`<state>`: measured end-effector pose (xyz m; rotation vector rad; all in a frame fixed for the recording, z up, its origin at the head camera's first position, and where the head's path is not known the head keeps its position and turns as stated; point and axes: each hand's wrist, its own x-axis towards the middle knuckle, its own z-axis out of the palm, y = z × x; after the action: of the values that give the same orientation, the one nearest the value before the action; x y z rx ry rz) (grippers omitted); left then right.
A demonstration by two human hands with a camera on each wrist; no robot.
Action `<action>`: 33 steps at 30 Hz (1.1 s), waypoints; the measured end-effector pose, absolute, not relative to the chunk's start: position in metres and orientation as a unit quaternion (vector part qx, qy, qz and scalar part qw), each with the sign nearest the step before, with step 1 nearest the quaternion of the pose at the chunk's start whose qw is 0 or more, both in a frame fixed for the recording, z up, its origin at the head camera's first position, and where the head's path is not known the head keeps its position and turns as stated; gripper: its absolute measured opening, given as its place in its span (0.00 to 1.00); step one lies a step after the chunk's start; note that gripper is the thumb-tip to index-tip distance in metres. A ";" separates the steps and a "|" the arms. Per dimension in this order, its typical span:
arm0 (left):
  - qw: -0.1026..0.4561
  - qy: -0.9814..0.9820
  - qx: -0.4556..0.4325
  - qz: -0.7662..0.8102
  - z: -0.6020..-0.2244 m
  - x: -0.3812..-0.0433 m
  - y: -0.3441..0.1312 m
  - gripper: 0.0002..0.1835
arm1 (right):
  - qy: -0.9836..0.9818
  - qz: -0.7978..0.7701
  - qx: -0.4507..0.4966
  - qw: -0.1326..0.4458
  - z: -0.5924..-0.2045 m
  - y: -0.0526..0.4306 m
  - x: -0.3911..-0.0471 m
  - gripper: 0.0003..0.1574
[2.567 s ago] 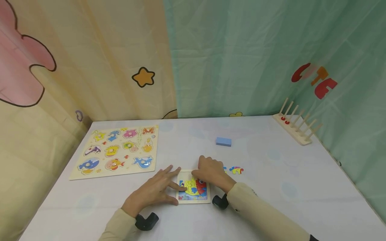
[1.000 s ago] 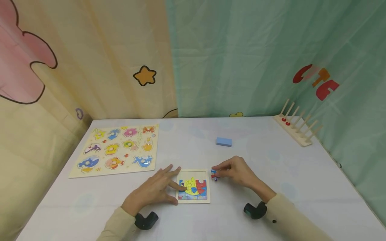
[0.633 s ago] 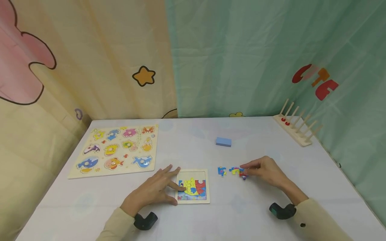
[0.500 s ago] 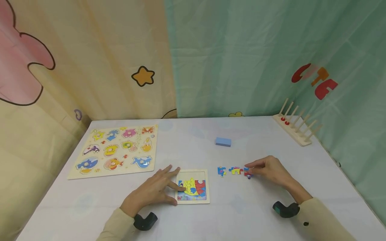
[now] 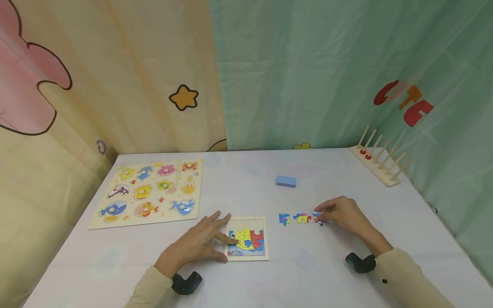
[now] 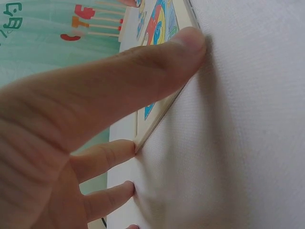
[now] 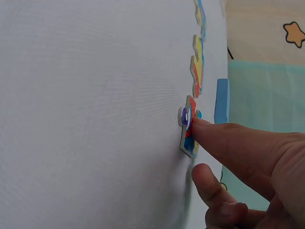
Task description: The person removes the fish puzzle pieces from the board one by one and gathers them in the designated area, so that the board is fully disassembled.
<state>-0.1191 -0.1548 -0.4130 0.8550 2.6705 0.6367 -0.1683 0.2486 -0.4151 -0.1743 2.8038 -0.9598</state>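
My left hand [image 5: 198, 239] rests with spread fingers on the small framed jigsaw puzzle [image 5: 246, 258], its thumb [image 6: 188, 43] along the near edge. A yellow and red picture fills the lower part of the frame, while bare wood shows at the top and a round notch in the red. To the right, thumb and forefinger of my right hand [image 5: 346, 218] pinch a red and blue puzzle piece [image 7: 188, 129] at the tabletop. It stands at the right end of a row with a yellow and red piece [image 5: 302, 218] and a blue piece [image 5: 283, 219].
A large wooden animal puzzle board [image 5: 154, 220] lies at the back left. The blue block [image 5: 286, 181] sits behind the row of pieces. At the far right edge is a wooden peg stand [image 5: 379, 169] with red beads. Curtains [image 5: 308, 85] hang behind the table.
My right hand has drawn the red and blue puzzle piece out of the frame and carried it rightward to the end of the row. The left hand has stayed on the frame.
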 end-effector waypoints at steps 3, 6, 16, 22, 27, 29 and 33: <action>0.134 0.921 0.294 0.218 -0.413 -0.120 -0.154 0.25 | 0.941 -0.324 -0.048 0.083 -0.416 0.247 -0.168 0.08; 0.134 0.922 0.294 0.213 -0.413 -0.121 -0.154 0.25 | 0.943 -0.320 -0.049 0.082 -0.417 0.247 -0.167 0.08; 0.130 0.924 0.295 0.204 -0.413 -0.121 -0.155 0.25 | 0.961 -0.262 -0.077 0.046 -0.405 0.234 -0.160 0.09; 0.130 0.924 0.291 0.209 -0.413 -0.123 -0.155 0.25 | 0.953 -0.270 -0.132 0.043 -0.405 0.186 -0.161 0.08; 0.137 0.923 0.292 0.210 -0.415 -0.122 -0.154 0.25 | 0.931 -0.293 -0.208 0.062 -0.412 0.140 -0.160 0.11; 0.138 0.924 0.291 0.207 -0.415 -0.122 -0.154 0.25 | 0.920 -0.305 -0.235 0.076 -0.413 0.122 -0.158 0.12; 0.137 0.924 0.294 0.203 -0.415 -0.122 -0.155 0.24 | 0.900 -0.319 -0.275 0.112 -0.415 0.093 -0.154 0.13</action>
<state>-0.1219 -0.1547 -0.4151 0.8502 2.6739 0.5871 -0.1543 0.0928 -0.4149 -0.8073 2.6410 -0.9366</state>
